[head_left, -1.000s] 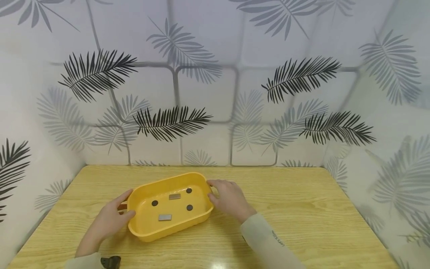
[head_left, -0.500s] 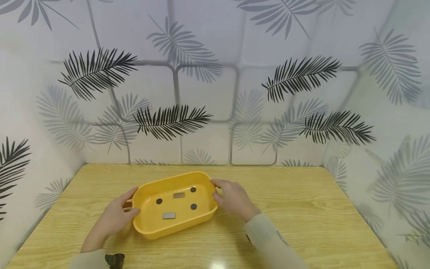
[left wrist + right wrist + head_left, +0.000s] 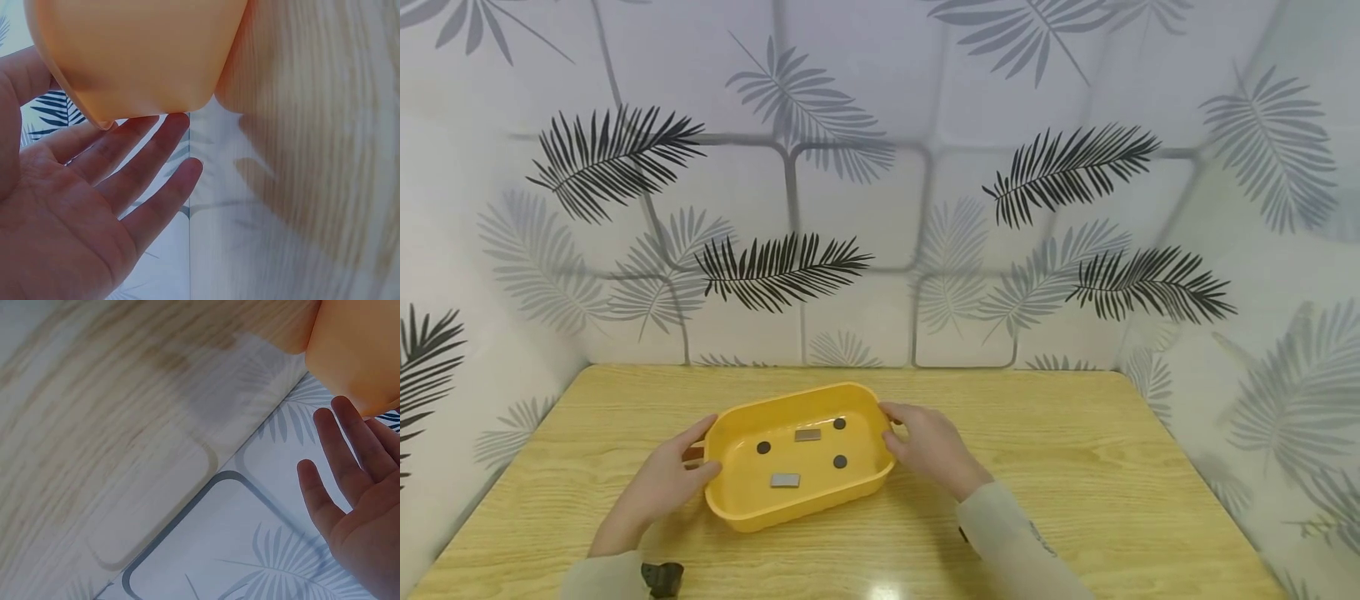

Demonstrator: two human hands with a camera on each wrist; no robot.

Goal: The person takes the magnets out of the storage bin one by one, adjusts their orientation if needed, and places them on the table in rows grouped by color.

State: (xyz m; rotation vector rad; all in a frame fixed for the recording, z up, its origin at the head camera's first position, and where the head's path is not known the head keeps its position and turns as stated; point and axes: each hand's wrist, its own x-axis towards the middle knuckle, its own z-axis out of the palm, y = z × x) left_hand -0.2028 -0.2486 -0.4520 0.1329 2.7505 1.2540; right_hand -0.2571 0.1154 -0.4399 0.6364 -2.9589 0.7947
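A yellow plastic basin (image 3: pixel 748 417), oblong with rounded corners, sits slightly angled left of the table's middle. Whether it rests on the tabletop or hangs just above it, I cannot tell. Inside lie three dark round discs (image 3: pixel 763 447) and two silvery rectangular pieces (image 3: pixel 785 480). My left hand (image 3: pixel 662 483) grips the left end, thumb over the rim and fingers against the outer wall. At the opposite end my right hand (image 3: pixel 936 446) holds the rim likewise. In the wrist views the left hand's fingers (image 3: pixel 150 194) and the right hand's fingers (image 3: pixel 337 456) are spread beside the wall.
A wood-grain table (image 3: pixel 1075 483) spans the lower part of the head view. Walls with a leaf pattern (image 3: pixel 865 325) stand along its back and sides. Something dark (image 3: pixel 662 577) shows at the left wrist.
Both hands and the basin have shifted a little to the right across the table. The discs and rectangular pieces have moved along inside it, keeping their arrangement.
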